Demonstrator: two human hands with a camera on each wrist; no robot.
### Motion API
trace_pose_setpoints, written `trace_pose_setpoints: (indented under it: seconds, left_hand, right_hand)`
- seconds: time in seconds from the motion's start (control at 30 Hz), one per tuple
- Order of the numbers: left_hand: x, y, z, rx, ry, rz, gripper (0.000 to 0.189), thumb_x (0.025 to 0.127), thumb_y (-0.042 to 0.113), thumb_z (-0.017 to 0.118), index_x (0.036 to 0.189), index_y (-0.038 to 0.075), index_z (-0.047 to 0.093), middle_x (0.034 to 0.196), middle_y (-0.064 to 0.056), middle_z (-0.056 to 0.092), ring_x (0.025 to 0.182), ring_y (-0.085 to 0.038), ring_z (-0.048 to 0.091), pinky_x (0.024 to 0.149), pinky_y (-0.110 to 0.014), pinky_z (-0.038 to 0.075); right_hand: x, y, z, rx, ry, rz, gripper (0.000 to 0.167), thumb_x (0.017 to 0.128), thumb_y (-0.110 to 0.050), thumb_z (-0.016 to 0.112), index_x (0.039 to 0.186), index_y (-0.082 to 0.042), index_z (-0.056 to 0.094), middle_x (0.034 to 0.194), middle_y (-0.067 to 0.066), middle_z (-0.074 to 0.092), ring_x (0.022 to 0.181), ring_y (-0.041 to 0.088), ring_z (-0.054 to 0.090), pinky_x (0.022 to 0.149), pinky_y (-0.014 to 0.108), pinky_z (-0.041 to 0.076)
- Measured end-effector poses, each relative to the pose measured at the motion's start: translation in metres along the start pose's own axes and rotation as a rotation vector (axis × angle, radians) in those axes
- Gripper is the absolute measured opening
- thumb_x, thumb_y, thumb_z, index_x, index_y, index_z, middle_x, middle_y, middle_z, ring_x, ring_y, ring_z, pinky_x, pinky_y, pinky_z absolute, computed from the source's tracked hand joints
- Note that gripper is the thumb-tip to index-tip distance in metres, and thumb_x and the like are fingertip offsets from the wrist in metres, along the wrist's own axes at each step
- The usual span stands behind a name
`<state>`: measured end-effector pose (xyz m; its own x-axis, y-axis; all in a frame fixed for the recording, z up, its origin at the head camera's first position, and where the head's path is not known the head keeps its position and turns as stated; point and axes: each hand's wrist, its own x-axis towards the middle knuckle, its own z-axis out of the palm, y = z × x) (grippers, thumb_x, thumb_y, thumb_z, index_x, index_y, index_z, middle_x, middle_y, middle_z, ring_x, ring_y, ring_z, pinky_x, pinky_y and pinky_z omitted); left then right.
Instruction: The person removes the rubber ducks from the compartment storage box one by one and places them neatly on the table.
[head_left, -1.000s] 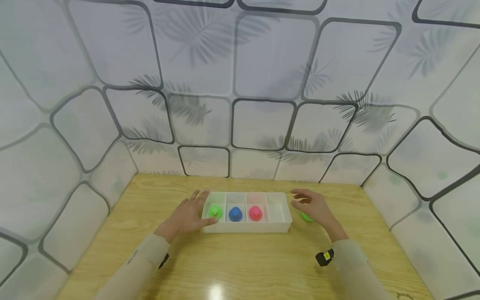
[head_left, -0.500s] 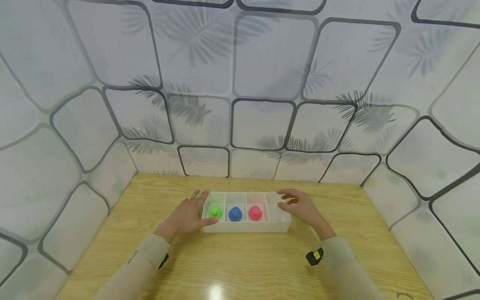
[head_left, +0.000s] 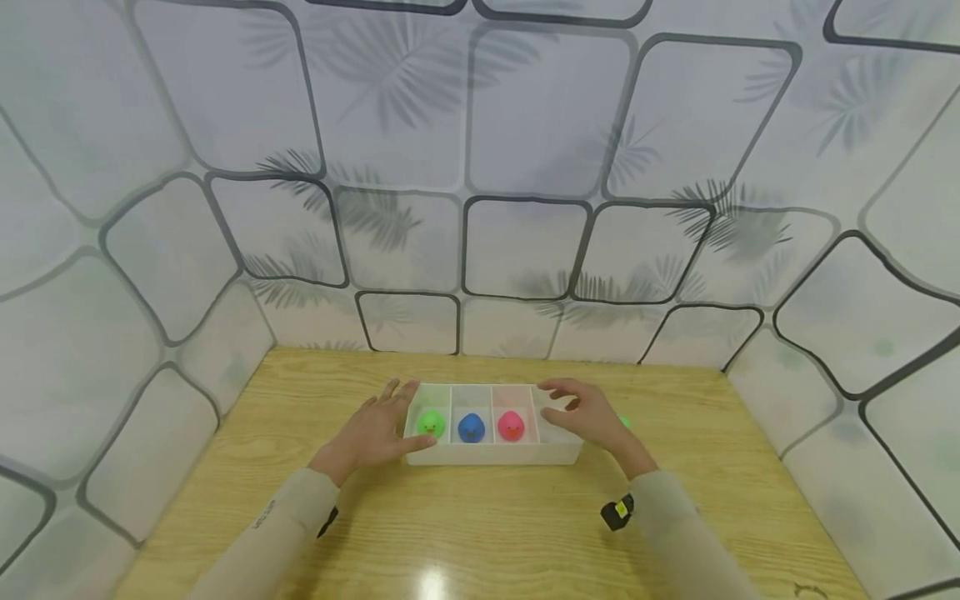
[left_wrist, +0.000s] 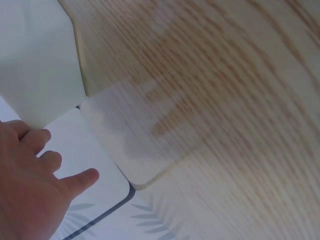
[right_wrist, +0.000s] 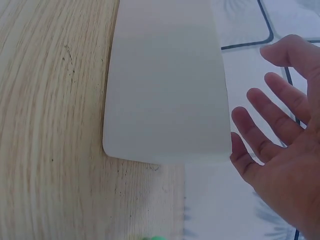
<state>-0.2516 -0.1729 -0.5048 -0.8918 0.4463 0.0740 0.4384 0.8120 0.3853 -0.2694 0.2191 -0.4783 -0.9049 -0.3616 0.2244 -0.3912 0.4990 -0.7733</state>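
Wooden tabletop (head_left: 495,533) bears a white tray (head_left: 493,455) between spread left fingers (head_left: 407,390) and parted right fingers (right_wrist: 275,115).

Three toy ducks (head_left: 471,428), one four-compartment box (head_left: 493,455), one mostly hidden green item (head_left: 625,422), perhaps another duck

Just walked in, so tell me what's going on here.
A person's left hand is spread at the left end of a white tray; their right hand, apparently holding nothing, is over the rightmost compartment. The other compartments hold, left to right, a green duck, a blue duck and a pink duck. Another green item shows partly behind the right hand.
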Motion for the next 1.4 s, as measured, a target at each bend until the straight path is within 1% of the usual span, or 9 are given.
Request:
trace_pose_setpoints:
  seconds: [0.23,0.37,0.5,0.67,0.87,1.0,1.13,1.3,1.4]
  left_hand:
    - [0.000,0.000,0.000,-0.002,-0.001,-0.004,0.107,0.088,0.080,0.050,0.163,0.011,0.015,0.165,-0.013,0.025,0.153,-0.037,0.014,0.114,-0.066,0.026]
    - [0.000,-0.001,0.001,-0.007,0.006,-0.002,0.107,0.088,0.080,0.050,0.163,0.011,0.016,0.165,-0.013,0.025,0.153,-0.037,0.014,0.114,-0.066,0.026]
    - [0.000,-0.001,0.003,-0.010,0.009,-0.001,0.108,0.087,0.080,0.050,0.163,0.010,0.018,0.165,-0.012,0.025,0.153,-0.037,0.014,0.114,-0.067,0.025]
    - [0.000,-0.002,0.003,-0.012,0.013,-0.003,0.108,0.087,0.081,0.049,0.163,0.011,0.017,0.165,-0.012,0.024,0.153,-0.037,0.014,0.114,-0.067,0.025]
    - [0.000,-0.001,0.002,-0.008,0.017,-0.003,0.109,0.086,0.082,0.049,0.163,0.011,0.018,0.165,-0.013,0.026,0.153,-0.038,0.016,0.113,-0.067,0.027]
    - [0.000,-0.002,0.003,-0.010,0.008,-0.008,0.109,0.086,0.082,0.048,0.163,0.012,0.016,0.165,-0.013,0.025,0.153,-0.037,0.014,0.114,-0.067,0.026]
    - [0.001,-0.003,0.003,-0.007,0.002,-0.011,0.109,0.086,0.083,0.048,0.163,0.013,0.015,0.166,-0.013,0.023,0.153,-0.036,0.013,0.114,-0.066,0.026]
    - [0.001,-0.003,0.003,-0.013,0.008,-0.008,0.109,0.086,0.082,0.049,0.163,0.012,0.017,0.165,-0.013,0.024,0.153,-0.037,0.014,0.114,-0.067,0.026]
    - [0.001,-0.002,0.003,-0.011,0.007,-0.009,0.109,0.086,0.082,0.048,0.163,0.012,0.017,0.166,-0.013,0.024,0.153,-0.037,0.014,0.114,-0.066,0.026]
  right_hand:
    - [0.001,-0.004,0.008,-0.025,-0.044,-0.029,0.042,0.089,-0.020,0.078,0.128,-0.009,0.068,0.128,0.009,0.067,0.110,0.032,0.064,0.085,0.041,0.055]
    - [0.003,-0.005,0.012,-0.042,-0.068,-0.022,0.043,0.090,-0.022,0.077,0.129,-0.008,0.068,0.128,0.009,0.067,0.111,0.033,0.063,0.085,0.040,0.053]
    - [0.005,-0.003,0.015,-0.053,-0.087,-0.009,0.043,0.089,-0.023,0.076,0.129,-0.010,0.068,0.127,0.012,0.067,0.112,0.035,0.061,0.084,0.037,0.052]
    - [0.007,-0.002,0.019,-0.060,-0.108,0.012,0.043,0.089,-0.022,0.075,0.129,-0.009,0.068,0.127,0.012,0.067,0.112,0.034,0.060,0.081,0.034,0.051]
    - [0.008,-0.003,0.027,-0.065,-0.131,-0.005,0.041,0.088,-0.018,0.075,0.127,-0.008,0.068,0.130,0.010,0.065,0.113,0.034,0.058,0.081,0.039,0.051]
    - [0.009,-0.002,0.032,-0.088,-0.147,-0.022,0.039,0.088,-0.016,0.075,0.126,-0.007,0.069,0.129,0.009,0.065,0.113,0.033,0.059,0.089,0.048,0.051]
    - [0.011,0.000,0.036,-0.127,-0.165,-0.055,0.040,0.086,-0.016,0.076,0.124,-0.006,0.069,0.127,0.008,0.067,0.118,0.034,0.059,0.099,0.057,0.047]
    - [0.015,0.002,0.039,-0.180,-0.191,-0.131,0.041,0.082,-0.013,0.076,0.121,-0.001,0.070,0.123,0.011,0.069,0.118,0.035,0.061,0.102,0.059,0.045]
    - [0.017,0.003,0.040,-0.207,-0.200,-0.149,0.042,0.081,-0.012,0.076,0.120,0.000,0.070,0.121,0.012,0.070,0.115,0.035,0.062,0.101,0.057,0.045]
